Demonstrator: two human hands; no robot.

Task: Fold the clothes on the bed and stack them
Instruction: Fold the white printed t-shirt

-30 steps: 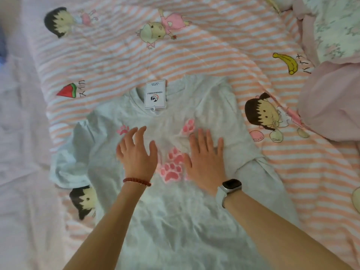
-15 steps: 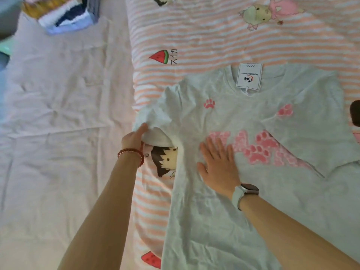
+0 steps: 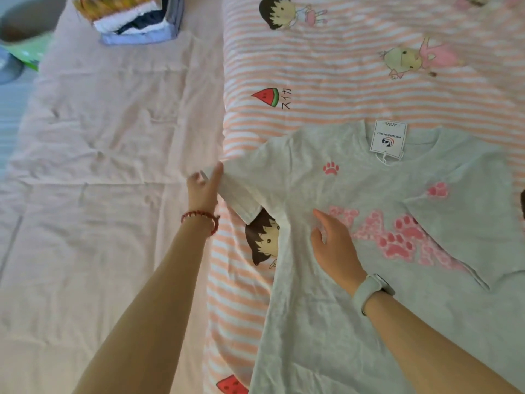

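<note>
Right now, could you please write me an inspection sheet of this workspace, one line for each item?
Surface: striped cartoon quilt lying over a pale pink bed sheet.
Job's things: grey paw-print T-shirt spread flat, white hang tag at its collar; the sleeve on the right is already folded in. Stack of folded clothes at the far left.
Clutter: nothing seen.
Grippers: left hand holds the edge of the shirt's left sleeve; right hand rests on the shirt, fingers relaxed.
Cables: nothing seen.
Surroundings: green and grey objects beyond the bed's corner, too blurred to name.
</note>
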